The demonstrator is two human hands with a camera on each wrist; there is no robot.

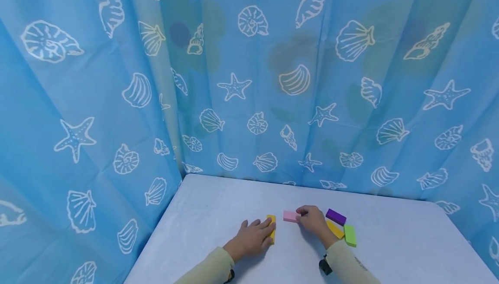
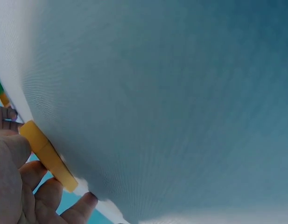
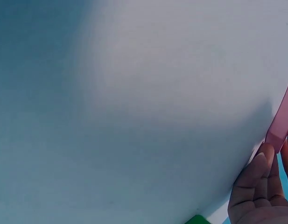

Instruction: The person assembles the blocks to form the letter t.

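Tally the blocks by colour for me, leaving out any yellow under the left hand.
Pink block: 1
Purple block: 1
Yellow block: 1
Green block: 1
Total: 4

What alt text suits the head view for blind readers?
A person's left hand touches yellow blocks on a white table while the right hand pinches a pink block. To its right lie a purple block, a green block and another yellow block; a blue shell-patterned curtain hangs behind.
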